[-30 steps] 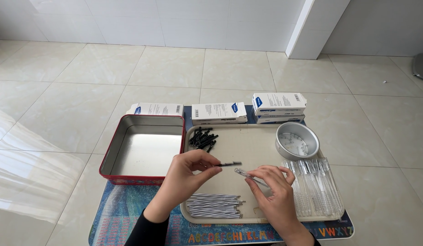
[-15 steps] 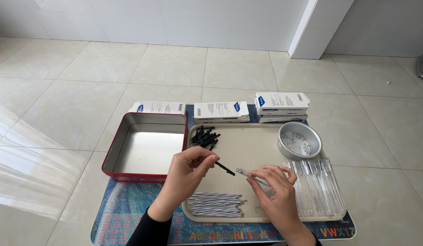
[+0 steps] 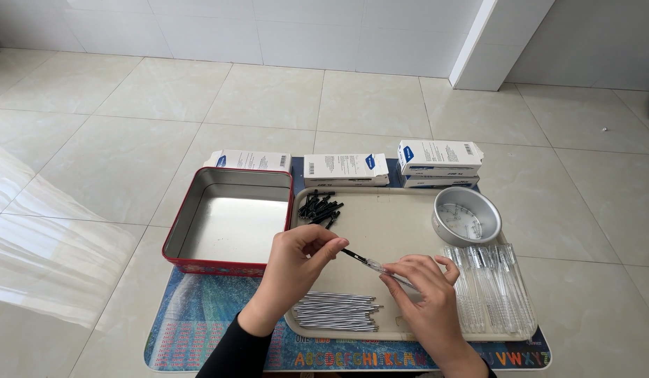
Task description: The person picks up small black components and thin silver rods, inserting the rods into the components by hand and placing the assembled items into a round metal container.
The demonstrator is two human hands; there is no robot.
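Observation:
My left hand (image 3: pixel 296 262) pinches the dark end of a thin pen refill (image 3: pixel 356 255) over the beige tray (image 3: pixel 380 224). My right hand (image 3: pixel 422 290) grips a clear pen barrel (image 3: pixel 387 271), and the refill's tip meets the barrel's open end. A bundle of striped refills (image 3: pixel 336 311) lies on the tray just below my hands. A pile of black pen caps (image 3: pixel 319 206) sits at the tray's far left corner. Several clear barrels (image 3: pixel 489 287) lie in a row at the tray's right side.
A red-rimmed metal tin (image 3: pixel 230 224) stands left of the tray. A round metal bowl (image 3: pixel 466 217) sits at the tray's far right. Three white cardboard boxes (image 3: pixel 345 169) line the back. Everything rests on a colourful mat (image 3: pixel 198 315) on a tiled floor.
My left hand has tilted the refill downward to the right, and its tip has reached the barrel in my right hand. The right hand has stayed in place.

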